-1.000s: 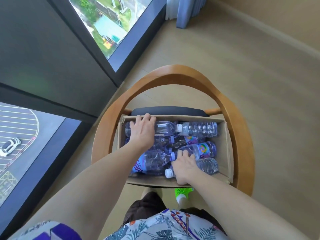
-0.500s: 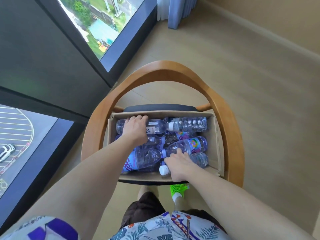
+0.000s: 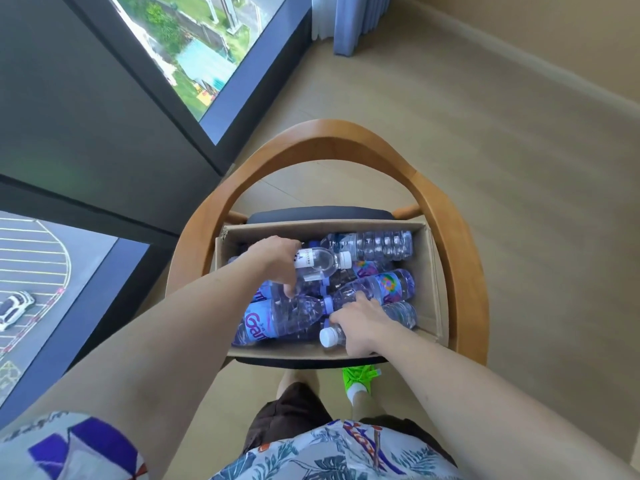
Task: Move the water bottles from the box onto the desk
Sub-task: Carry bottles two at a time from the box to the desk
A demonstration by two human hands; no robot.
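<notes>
While cardboard box (image 3: 434,271) holds ribbed bottles (image 3: 377,244), hands (image 3: 277,259) clasp two.

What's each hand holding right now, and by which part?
Left hand grips a clear white-capped bottle around its body. Right hand wraps another white-capped bottle near its neck. Both are in the box.

Both bare arms stretched forward and down, nearly straight. Left hand (image 3: 277,259) farther out, palm down, fingers (image 3: 289,289) curled around a bottle (image 3: 317,263). Right hand (image 3: 360,320) nearer, knuckles up, fingers wrapped over another bottle's neck (image 3: 332,337).
</notes>
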